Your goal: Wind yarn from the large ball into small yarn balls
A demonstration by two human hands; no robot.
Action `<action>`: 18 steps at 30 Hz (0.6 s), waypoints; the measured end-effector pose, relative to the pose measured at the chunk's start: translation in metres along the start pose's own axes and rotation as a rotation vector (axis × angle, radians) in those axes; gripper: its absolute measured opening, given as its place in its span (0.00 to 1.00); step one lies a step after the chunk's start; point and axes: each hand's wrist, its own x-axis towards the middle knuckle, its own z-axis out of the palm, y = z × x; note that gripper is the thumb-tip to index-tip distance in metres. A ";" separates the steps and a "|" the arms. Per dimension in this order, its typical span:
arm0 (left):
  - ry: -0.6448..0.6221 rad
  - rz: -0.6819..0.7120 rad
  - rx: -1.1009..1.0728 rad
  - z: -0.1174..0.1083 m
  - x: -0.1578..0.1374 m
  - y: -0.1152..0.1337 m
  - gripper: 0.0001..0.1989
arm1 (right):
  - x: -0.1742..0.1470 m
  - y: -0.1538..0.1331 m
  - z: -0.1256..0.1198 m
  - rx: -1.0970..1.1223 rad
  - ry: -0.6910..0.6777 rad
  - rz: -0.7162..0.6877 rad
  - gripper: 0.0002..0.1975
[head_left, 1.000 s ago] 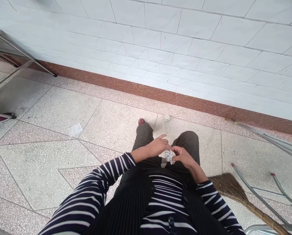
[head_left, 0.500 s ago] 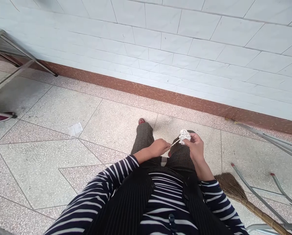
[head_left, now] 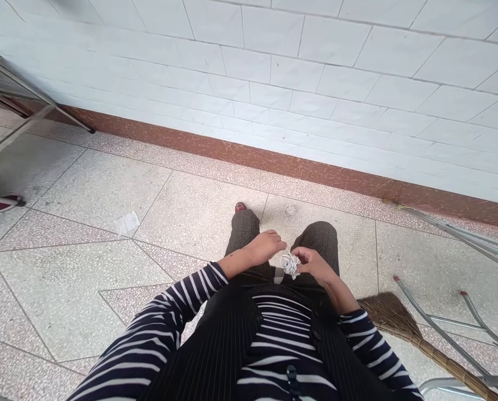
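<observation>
My right hand (head_left: 316, 264) is closed around one side of a small white bundle of coiled cord (head_left: 290, 265), rounded and folded like a rose. Just left of it, my left hand (head_left: 268, 247) is pinched, with its fingertips near the top of the bundle. A short pale cord end (head_left: 286, 250) shows between the two hands, at the left fingertips. Both hands are over my lap, between my knees. On the floor beyond them lies another small pale coil (head_left: 289, 210).
A straw broom (head_left: 393, 314) and a metal-legged frame (head_left: 433, 320) lie at my right. More metal bars (head_left: 453, 228) rest by the tiled wall (head_left: 269, 67). White paper (head_left: 127, 223) lies on the floor at left, near a metal-legged table or stool (head_left: 44, 100).
The cord bundle and my right hand have moved down and left, close to my left hand. The cord stretched between the hands is now much shorter and the bundle is turned.
</observation>
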 end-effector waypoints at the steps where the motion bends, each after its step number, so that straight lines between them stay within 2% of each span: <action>1: 0.001 -0.046 -0.046 0.003 0.000 -0.001 0.10 | -0.004 -0.002 0.000 0.038 0.012 -0.012 0.19; 6: -0.045 -0.275 -0.376 0.021 -0.001 0.009 0.12 | -0.011 -0.013 0.007 0.221 0.140 -0.110 0.22; 9: -0.066 -0.330 -0.455 0.030 -0.004 0.019 0.14 | -0.004 -0.016 0.005 0.282 0.221 -0.157 0.28; 13: -0.052 -0.279 -0.292 0.026 -0.006 0.024 0.14 | 0.012 -0.013 -0.006 0.211 0.357 -0.168 0.28; 16: -0.047 -0.203 -0.125 0.014 -0.004 0.024 0.14 | 0.025 -0.004 -0.008 0.026 0.452 -0.145 0.25; 18: -0.081 -0.143 -0.014 0.008 -0.001 0.023 0.12 | 0.032 0.004 -0.005 -0.127 0.447 -0.106 0.21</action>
